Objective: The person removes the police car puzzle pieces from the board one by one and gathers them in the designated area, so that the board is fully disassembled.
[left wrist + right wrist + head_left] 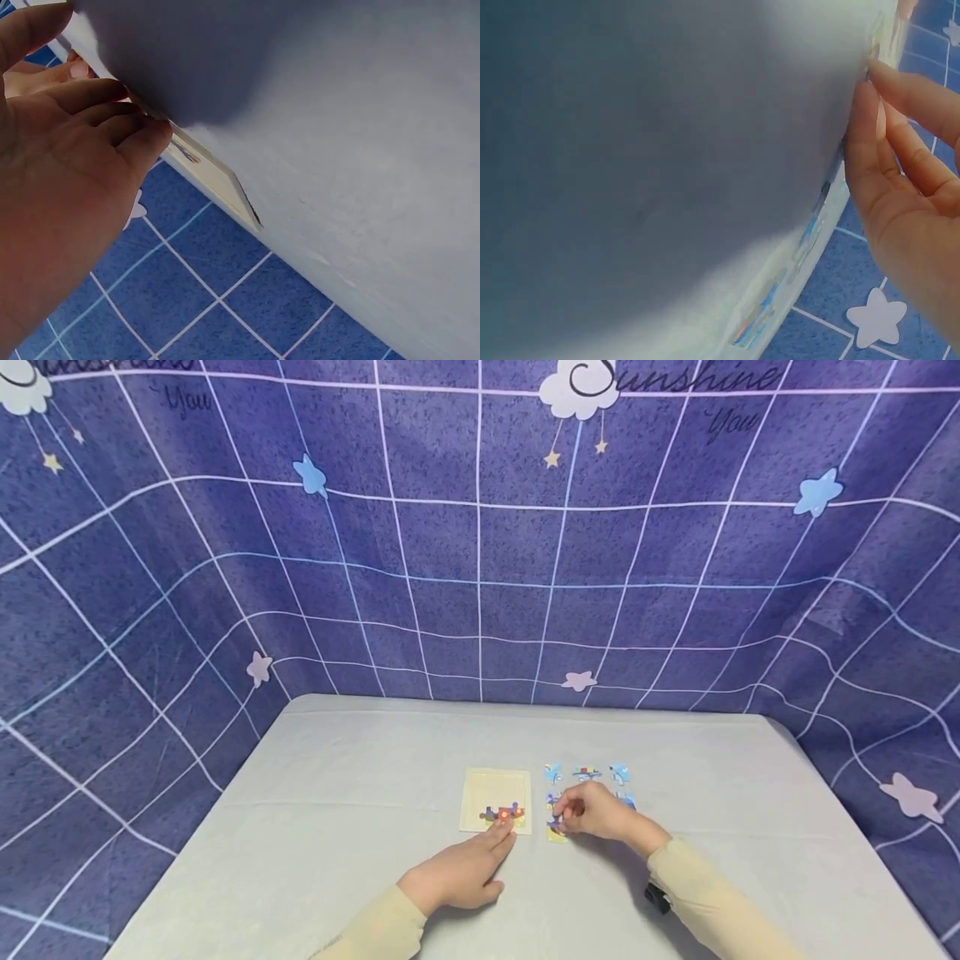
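Observation:
A shallow cream puzzle tray (487,788) lies on the table, with joined jigsaw pieces (504,814) along its lower right side. My left hand (459,870) rests with its fingers stretched out, the fingertips on these pieces at the tray's near edge. Just right of the tray, my right hand (597,812) pinches a yellow and dark jigsaw piece (555,832) between thumb and forefinger. In the right wrist view the piece (875,46) shows edge-on at the fingertips. The right hand partly hides the loose pieces around it.
Several loose blue jigsaw pieces (587,772) lie in rows beyond and beside the right hand. A pale grey cloth (337,827) covers the table. Behind and at the sides hangs a blue-purple curtain (450,543) with grid lines and stars.

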Demonstrator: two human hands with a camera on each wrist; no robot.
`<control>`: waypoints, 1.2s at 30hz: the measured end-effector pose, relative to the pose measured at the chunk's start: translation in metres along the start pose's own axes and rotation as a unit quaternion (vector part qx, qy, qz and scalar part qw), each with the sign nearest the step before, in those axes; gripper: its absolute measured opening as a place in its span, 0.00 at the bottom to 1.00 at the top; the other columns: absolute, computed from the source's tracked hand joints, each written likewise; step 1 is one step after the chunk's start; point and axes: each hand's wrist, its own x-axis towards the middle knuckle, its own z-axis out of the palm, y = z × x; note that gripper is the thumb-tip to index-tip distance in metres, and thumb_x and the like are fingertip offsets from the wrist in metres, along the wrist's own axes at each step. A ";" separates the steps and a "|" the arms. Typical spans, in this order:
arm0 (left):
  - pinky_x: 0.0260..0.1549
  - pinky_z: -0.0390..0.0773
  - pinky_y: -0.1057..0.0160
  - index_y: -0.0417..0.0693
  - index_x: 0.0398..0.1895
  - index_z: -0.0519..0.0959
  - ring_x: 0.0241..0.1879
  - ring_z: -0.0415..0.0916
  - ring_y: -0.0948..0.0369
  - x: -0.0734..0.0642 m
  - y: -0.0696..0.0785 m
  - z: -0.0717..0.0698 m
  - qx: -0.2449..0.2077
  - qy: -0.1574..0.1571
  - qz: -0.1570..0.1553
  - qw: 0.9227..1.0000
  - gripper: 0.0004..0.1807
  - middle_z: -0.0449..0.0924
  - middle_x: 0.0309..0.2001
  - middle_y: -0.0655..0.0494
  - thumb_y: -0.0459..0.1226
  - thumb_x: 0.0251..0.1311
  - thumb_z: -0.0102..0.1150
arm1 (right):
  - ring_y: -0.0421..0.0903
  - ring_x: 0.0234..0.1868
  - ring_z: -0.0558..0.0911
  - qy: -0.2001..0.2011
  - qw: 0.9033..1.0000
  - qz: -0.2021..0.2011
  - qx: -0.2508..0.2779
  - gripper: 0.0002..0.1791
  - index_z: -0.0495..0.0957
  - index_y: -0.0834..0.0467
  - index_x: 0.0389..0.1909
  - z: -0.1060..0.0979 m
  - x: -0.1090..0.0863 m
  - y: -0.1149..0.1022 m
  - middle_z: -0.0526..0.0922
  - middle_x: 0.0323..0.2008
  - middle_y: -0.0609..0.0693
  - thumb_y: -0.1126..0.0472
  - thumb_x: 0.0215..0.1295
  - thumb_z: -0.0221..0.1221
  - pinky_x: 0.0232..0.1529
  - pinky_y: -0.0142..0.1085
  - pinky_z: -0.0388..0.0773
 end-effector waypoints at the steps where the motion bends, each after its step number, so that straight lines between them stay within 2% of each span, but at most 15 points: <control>1: 0.69 0.57 0.61 0.36 0.71 0.60 0.73 0.51 0.54 -0.001 0.000 0.000 0.001 0.000 0.000 1.000 0.35 0.55 0.73 0.43 0.43 0.64 0.55 | 0.34 0.24 0.75 -0.001 1.000 -0.002 -0.001 0.06 0.82 0.66 0.32 -0.001 0.001 -0.001 0.80 0.24 0.50 0.75 0.53 0.64 0.28 0.27 0.78; 8: 0.69 0.56 0.61 0.35 0.71 0.60 0.73 0.51 0.53 -0.004 0.007 -0.004 0.009 -0.001 0.016 1.000 0.36 0.52 0.73 0.42 0.44 0.64 0.55 | 0.41 0.27 0.80 0.021 0.999 -0.003 0.027 0.08 0.82 0.69 0.38 -0.011 0.011 -0.009 0.85 0.30 0.58 0.74 0.58 0.60 0.27 0.30 0.80; 12: 0.69 0.56 0.60 0.34 0.71 0.59 0.73 0.50 0.52 0.001 0.011 -0.005 0.015 0.006 0.033 0.999 0.36 0.51 0.74 0.40 0.44 0.65 0.54 | 0.44 0.32 0.82 0.024 0.999 -0.006 0.041 0.10 0.81 0.69 0.43 -0.009 0.025 -0.012 0.85 0.35 0.59 0.68 0.62 0.60 0.35 0.31 0.81; 18: 0.69 0.56 0.60 0.33 0.70 0.59 0.73 0.48 0.51 0.012 0.012 -0.003 0.021 0.002 0.036 0.999 0.36 0.50 0.73 0.39 0.45 0.65 0.56 | 0.47 0.37 0.83 -0.005 0.997 -0.019 0.072 0.12 0.81 0.69 0.46 0.007 0.049 -0.018 0.85 0.41 0.61 0.66 0.66 0.58 0.39 0.29 0.80; 24: 0.69 0.56 0.62 0.34 0.70 0.60 0.73 0.49 0.52 0.016 0.015 -0.003 0.024 -0.011 0.034 0.999 0.37 0.52 0.73 0.38 0.45 0.64 0.56 | 0.51 0.42 0.84 -0.048 0.994 0.004 0.094 0.11 0.81 0.67 0.46 0.022 0.065 -0.026 0.85 0.42 0.59 0.67 0.65 0.58 0.44 0.32 0.80; 30: 0.70 0.55 0.61 0.33 0.70 0.59 0.73 0.48 0.51 0.018 0.016 -0.003 0.032 -0.011 0.033 0.999 0.37 0.51 0.73 0.38 0.45 0.64 0.56 | 0.42 0.38 0.82 -0.073 0.994 0.019 0.074 0.10 0.83 0.64 0.43 0.028 0.074 -0.027 0.86 0.38 0.54 0.68 0.63 0.60 0.43 0.32 0.78; 36: 0.70 0.55 0.63 0.33 0.70 0.59 0.73 0.48 0.52 0.017 0.015 -0.003 0.040 -0.010 0.031 0.999 0.37 0.52 0.73 0.38 0.44 0.64 0.56 | 0.43 0.31 0.81 -0.083 0.993 0.010 0.085 0.09 0.83 0.67 0.42 0.032 0.078 -0.027 0.86 0.33 0.56 0.70 0.62 0.60 0.35 0.32 0.81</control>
